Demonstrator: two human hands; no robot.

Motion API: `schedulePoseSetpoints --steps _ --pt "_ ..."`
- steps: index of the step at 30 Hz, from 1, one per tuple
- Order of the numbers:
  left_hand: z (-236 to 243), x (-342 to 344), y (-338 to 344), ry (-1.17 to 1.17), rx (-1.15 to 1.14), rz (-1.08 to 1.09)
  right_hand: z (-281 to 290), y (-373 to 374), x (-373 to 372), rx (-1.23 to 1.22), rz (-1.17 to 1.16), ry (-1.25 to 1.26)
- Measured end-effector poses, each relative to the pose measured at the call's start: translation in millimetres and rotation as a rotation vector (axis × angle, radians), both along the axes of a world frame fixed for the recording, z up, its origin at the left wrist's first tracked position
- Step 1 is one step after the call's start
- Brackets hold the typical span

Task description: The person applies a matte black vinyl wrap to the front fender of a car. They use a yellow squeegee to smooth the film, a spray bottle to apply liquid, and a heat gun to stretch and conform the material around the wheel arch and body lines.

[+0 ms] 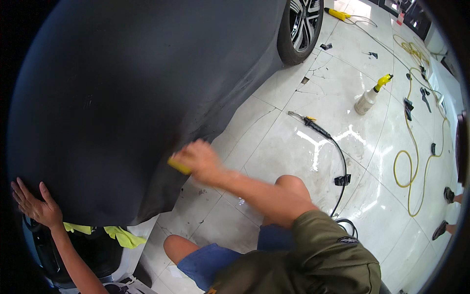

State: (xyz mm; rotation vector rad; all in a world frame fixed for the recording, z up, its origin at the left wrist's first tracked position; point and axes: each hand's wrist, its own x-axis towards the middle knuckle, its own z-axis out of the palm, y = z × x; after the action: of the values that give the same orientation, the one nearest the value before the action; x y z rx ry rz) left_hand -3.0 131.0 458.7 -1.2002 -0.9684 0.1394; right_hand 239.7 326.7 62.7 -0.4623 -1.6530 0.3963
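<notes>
1. So, the floor (267, 157) is glossy pale tile, cracked and smudged in spots, lights mirrored in it, spreading out right of the dark sheet.
2. That dark sheet (122, 88) is the big thing here: mostly smooth over a car's bodywork, creased toward its right edge, with a wheel (302, 29) showing past its upper right end.
3. Hands are well apart. Left hand (36, 203) is spread flat on the sheet's lower left corner; right hand (199, 159), kinda blurry, is clamped on a yellow card (179, 166) at the sheet's lower right edge.
4. Containers: one spray bottle (364, 103), yellow head, pale body, well right of the sheet. Can't tell how full.
5. Lime cloths (125, 237) poke out below the sheet; a yellow hose (395, 169) loops far to its right.
</notes>
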Motion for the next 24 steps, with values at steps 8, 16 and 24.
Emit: schedulePoseSetpoints --steps 8,16,24 --pt "-2.9 -48.3 -29.5 -0.174 -0.003 0.142 120.1 195.8 127.9 0.079 -0.499 0.057" --pt "6.6 -21.7 -17.8 -0.108 -0.028 0.077 50.8 -132.0 -67.5 -0.352 0.033 0.123" --pt "-3.0 -10.1 -5.8 -0.038 0.139 -0.049 101.1 61.6 60.9 -0.043 -0.417 0.003"
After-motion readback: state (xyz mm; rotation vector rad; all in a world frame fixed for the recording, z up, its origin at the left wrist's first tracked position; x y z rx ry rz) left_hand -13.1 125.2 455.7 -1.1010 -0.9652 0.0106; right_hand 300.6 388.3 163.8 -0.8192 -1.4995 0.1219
